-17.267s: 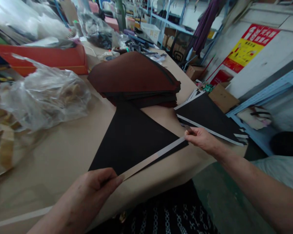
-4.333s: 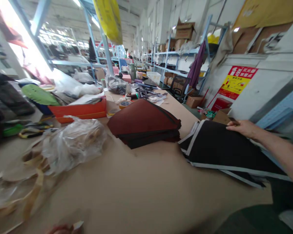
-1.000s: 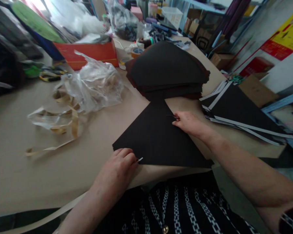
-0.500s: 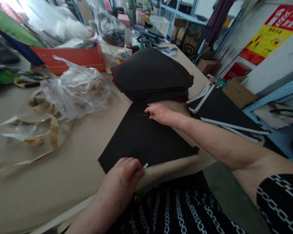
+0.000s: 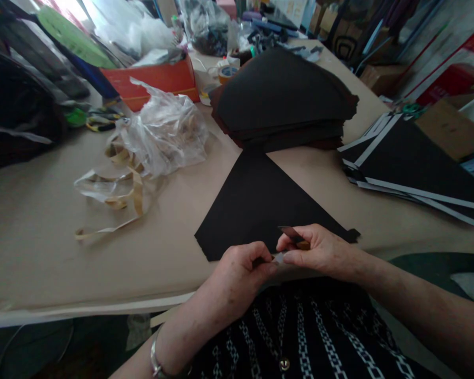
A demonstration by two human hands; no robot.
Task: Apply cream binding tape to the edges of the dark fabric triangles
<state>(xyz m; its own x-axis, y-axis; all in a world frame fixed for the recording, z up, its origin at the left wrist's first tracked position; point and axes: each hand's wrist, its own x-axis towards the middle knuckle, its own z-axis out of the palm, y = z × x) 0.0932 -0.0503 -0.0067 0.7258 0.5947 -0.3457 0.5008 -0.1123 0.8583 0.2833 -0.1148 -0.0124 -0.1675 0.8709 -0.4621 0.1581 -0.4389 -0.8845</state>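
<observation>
A black triangular sheet [image 5: 260, 205] lies on the tan table [image 5: 55, 252] in front of me, one point aimed at the far stack. My left hand [image 5: 240, 268] and my right hand [image 5: 316, 250] meet at its near edge. Both pinch a small pale tape end [image 5: 278, 258] between their fingertips. My right hand also holds a thin dark blade-like tool [image 5: 290, 233] that sticks out over the sheet. Both hands are closed.
A stack of dark sheets [image 5: 280, 95] lies behind the triangle. Taped black sheets [image 5: 414, 168] are piled at the right edge. A clear plastic bag with tan strips [image 5: 158, 131] sits at the left, an orange box [image 5: 158, 79] behind it.
My right hand has come back from the far point of the sheet to the near edge and joined my left hand on the tape end. The sheet has stayed put.
</observation>
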